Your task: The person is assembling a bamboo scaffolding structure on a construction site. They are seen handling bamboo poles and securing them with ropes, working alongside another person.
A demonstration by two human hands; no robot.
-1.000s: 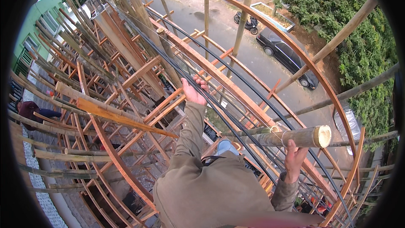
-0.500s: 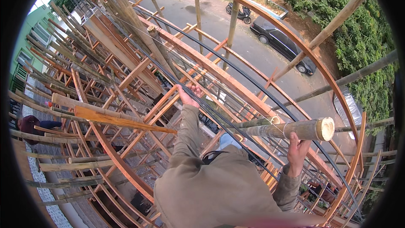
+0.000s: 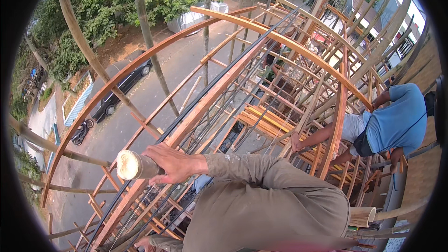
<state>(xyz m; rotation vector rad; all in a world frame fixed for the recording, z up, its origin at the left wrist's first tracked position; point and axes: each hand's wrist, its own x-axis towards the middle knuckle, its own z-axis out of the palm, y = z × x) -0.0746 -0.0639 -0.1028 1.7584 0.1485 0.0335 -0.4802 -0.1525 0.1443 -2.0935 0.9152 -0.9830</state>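
Note:
My right hand [image 3: 175,164] is wrapped around the upper end of a thick bamboo pole [image 3: 129,164], just below its pale cut face. The thumb curls on the near side and the fingers go over the far side. Beside the pole run long black bars [image 3: 200,100] and a reddish timber beam [image 3: 214,91]. At the bottom edge my left hand [image 3: 143,242] shows only in part, close to the lower beams; its fingers are too cut off to read. My sleeved arm and torso cover much of the lower middle.
A co-worker in a blue shirt [image 3: 396,116] stands bent over on the frame at right, one foot near stacked boards [image 3: 268,121]. Curved timbers [image 3: 298,49] and upright bamboo poles [image 3: 149,32] surround me. Far below lies a street with a black car [image 3: 123,84] and motorcycle [image 3: 82,131].
My view has swung to the right, so the street now lies at left and the co-worker is in sight. My right hand stays on the bamboo pole; my left is now mostly cut off.

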